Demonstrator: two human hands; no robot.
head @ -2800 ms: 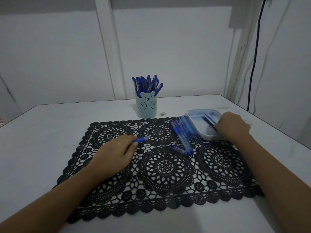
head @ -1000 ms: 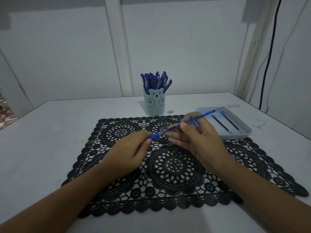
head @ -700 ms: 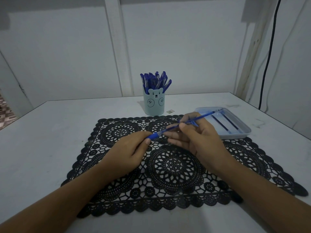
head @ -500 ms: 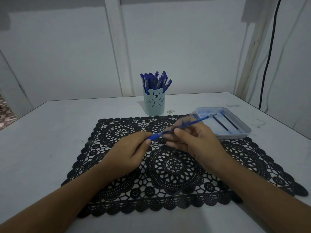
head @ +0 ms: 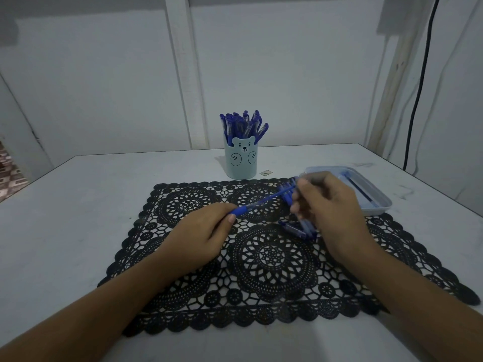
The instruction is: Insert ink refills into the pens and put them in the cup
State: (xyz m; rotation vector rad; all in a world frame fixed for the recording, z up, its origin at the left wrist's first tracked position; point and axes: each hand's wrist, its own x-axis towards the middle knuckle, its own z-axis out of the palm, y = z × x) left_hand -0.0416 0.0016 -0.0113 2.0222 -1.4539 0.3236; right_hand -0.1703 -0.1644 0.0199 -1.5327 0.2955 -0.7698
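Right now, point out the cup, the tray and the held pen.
cup [head: 241, 164]: head view, front wall below the bear face.
tray [head: 375, 210]: head view, near outer wall.
pen [head: 261, 200]: head view, middle of the barrel.

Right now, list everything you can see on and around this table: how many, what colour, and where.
table: one, white, under everything
placemat: one, black lace, centre of table
cup: one, pale blue, bear face, behind placemat
pens in cup: many, blue, standing upright
loose pens: small pile, blue, on placemat, partly behind right hand
held pen: one, blue, between the hands
tray: one, pale blue, at placemat's far right corner
refills: count blurred, dark, in tray
small tag: one, pale, beside cup
cable: one, black, down right wall
left hand: pinches held pen's grip end
right hand: at held pen's far end, blurred
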